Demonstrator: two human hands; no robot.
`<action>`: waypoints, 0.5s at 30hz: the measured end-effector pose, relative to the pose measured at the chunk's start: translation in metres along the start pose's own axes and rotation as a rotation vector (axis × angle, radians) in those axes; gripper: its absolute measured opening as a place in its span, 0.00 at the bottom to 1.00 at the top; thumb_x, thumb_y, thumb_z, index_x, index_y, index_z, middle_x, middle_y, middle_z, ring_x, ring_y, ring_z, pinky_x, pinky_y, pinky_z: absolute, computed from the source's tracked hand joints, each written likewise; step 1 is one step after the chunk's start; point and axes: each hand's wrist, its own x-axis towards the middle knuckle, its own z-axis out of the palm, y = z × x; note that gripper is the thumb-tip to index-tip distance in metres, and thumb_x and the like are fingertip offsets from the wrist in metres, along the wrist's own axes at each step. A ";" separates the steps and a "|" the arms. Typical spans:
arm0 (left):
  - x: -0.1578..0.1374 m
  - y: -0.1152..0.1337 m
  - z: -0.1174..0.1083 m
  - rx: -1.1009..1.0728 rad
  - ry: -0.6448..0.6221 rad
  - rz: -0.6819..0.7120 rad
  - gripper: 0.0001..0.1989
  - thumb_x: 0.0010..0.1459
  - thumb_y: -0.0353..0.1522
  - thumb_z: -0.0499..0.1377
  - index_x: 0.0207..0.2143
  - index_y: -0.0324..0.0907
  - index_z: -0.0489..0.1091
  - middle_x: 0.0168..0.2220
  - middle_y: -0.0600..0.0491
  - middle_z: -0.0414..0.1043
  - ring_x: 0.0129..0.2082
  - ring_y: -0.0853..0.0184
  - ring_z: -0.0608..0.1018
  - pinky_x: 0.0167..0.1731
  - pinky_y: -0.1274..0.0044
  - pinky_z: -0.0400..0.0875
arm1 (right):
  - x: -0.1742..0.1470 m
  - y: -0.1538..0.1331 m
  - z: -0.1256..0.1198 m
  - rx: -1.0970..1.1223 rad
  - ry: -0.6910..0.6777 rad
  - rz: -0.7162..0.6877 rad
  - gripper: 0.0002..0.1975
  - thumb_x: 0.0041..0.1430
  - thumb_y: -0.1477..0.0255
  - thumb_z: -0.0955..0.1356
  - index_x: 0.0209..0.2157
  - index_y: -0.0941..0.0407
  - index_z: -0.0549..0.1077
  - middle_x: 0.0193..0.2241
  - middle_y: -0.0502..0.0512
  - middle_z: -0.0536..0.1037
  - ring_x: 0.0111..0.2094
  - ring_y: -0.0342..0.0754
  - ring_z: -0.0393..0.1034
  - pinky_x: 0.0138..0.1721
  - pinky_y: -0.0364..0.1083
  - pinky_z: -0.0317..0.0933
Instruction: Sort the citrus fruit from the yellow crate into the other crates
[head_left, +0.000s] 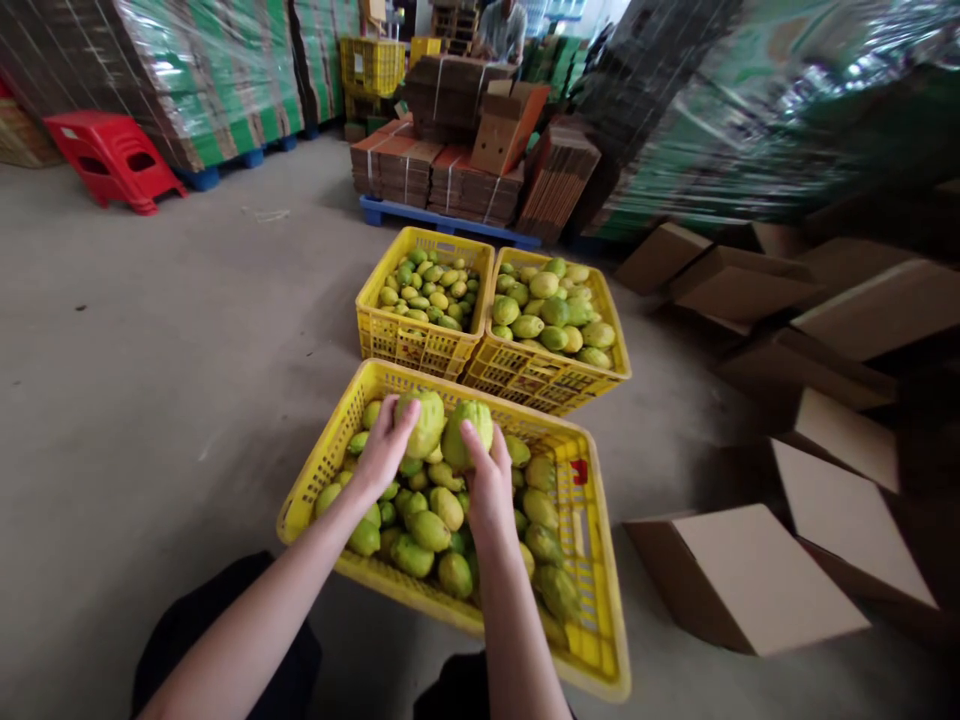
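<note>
My left hand [386, 445] is closed around a large, bumpy yellow-green lemon [424, 422]. A second large, ribbed green lemon [466, 434] is gripped in my right hand [490, 480], thumb on its near side. Both lemons are held close together above a yellow plastic crate [600, 590]. Inside this crate lie many lemons [430, 531] of mixed green and yellow, some hidden under my arms. Beyond it, a yellow crate of smaller lemons [420, 345] stands at left, and one of larger lemons [551, 378] at right.
Cardboard boxes [757, 575] stand along the right side. Bundled flat cartons [394, 165] rest on a blue pallet [450, 222] behind the crates. A red plastic stool [112, 155] is at far left. Wrapped green stacks [217, 75] line the back, where a person [501, 35] is partly visible.
</note>
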 end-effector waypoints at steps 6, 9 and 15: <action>-0.012 -0.005 0.003 0.175 -0.076 0.407 0.29 0.46 0.35 0.75 0.51 0.45 0.71 0.52 0.47 0.75 0.54 0.58 0.76 0.55 0.73 0.68 | -0.001 -0.011 -0.005 -0.058 0.132 -0.162 0.29 0.44 0.63 0.79 0.49 0.52 0.72 0.46 0.54 0.78 0.46 0.54 0.74 0.51 0.54 0.68; -0.013 -0.002 0.003 0.124 -0.109 0.433 0.33 0.38 0.32 0.78 0.49 0.45 0.72 0.52 0.46 0.75 0.54 0.55 0.76 0.55 0.71 0.68 | -0.001 -0.016 -0.013 0.004 0.023 -0.225 0.30 0.45 0.66 0.79 0.50 0.51 0.72 0.49 0.56 0.77 0.48 0.54 0.74 0.52 0.54 0.69; -0.013 0.016 -0.001 -0.022 -0.277 0.330 0.29 0.41 0.32 0.76 0.48 0.44 0.75 0.53 0.45 0.75 0.54 0.55 0.76 0.56 0.71 0.69 | 0.003 -0.024 -0.031 -0.052 -0.019 -0.237 0.31 0.39 0.67 0.82 0.49 0.49 0.78 0.52 0.58 0.75 0.54 0.59 0.70 0.51 0.56 0.70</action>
